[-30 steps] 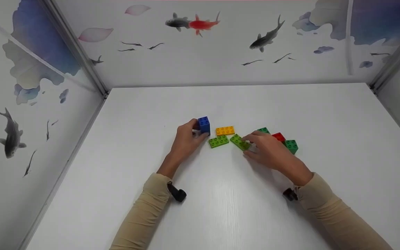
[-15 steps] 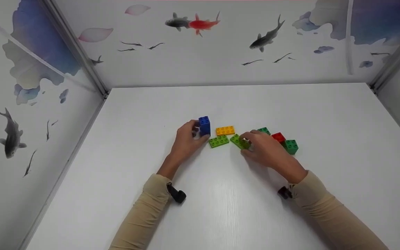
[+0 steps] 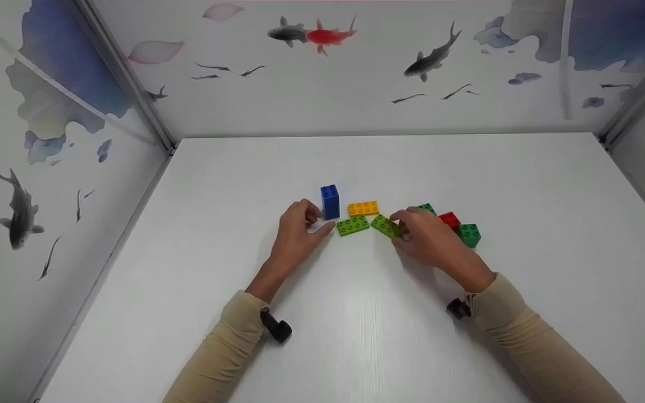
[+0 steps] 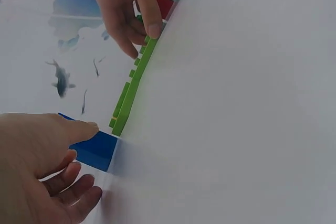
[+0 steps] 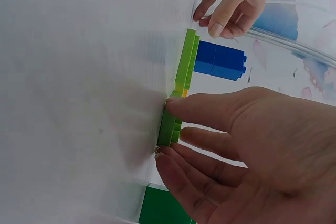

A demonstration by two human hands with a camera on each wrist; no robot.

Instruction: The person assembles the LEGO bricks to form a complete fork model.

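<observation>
A tower of two stacked blue bricks (image 3: pixel 330 202) stands upright on the table. My left hand (image 3: pixel 295 232) is just left of it and nearer me, fingers loosely bent and apart from the tower in the head view; between thumb and fingers there is nothing. With thumb and fingertips my right hand (image 3: pixel 431 238) pinches the right end of a flat light green brick (image 3: pixel 385 225), which lies slanted on the table; the right wrist view shows the thumb (image 5: pixel 184 106) against its side. A second flat light green brick (image 3: pixel 353 225) lies between it and the tower.
Behind the light green bricks lies a flat yellow brick (image 3: pixel 363 208). Beyond my right hand are a red brick (image 3: pixel 449 219), a dark green brick (image 3: pixel 470 235) and another green one (image 3: pixel 426 207), partly hidden by the hand. A patterned wall (image 3: pixel 367 112) borders the white table (image 3: pixel 322 347).
My left hand has let go of the blue tower and drawn back a little toward me and left. My right hand has shifted slightly left, its fingers closing on the light green brick's end.
</observation>
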